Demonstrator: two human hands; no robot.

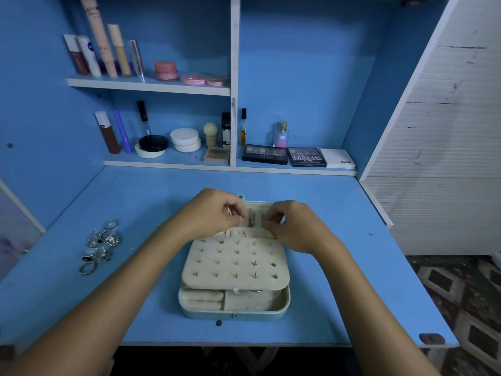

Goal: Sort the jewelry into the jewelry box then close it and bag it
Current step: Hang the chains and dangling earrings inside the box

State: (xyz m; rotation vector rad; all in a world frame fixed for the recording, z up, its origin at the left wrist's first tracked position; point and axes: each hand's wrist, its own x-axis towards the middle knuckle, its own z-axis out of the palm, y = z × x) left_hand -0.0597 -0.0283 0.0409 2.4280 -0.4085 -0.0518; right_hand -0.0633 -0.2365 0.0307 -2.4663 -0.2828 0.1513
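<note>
An open pale-blue jewelry box (234,312) lies in the middle of the blue desk. Its cream earring panel (235,263), studded with several earring posts, lies flat over the lower tray. Both hands work at the far half of the box, just beyond the panel's top edge. My left hand (214,213) has its fingers pinched together on a small piece of jewelry too small to identify. My right hand (291,226) is pinched the same way a little to the right. Metal pieces (251,219) show between the hands. Several silver rings (100,246) lie loose at the desk's left.
Shelves behind the desk hold cosmetics: tubes and jars (108,55) on the upper shelf, compacts (185,139), a perfume bottle (282,134) and eyeshadow palettes (306,156) on the lower one. A white corrugated wall (447,147) stands to the right. The desk's front edge (233,344) runs just below the box.
</note>
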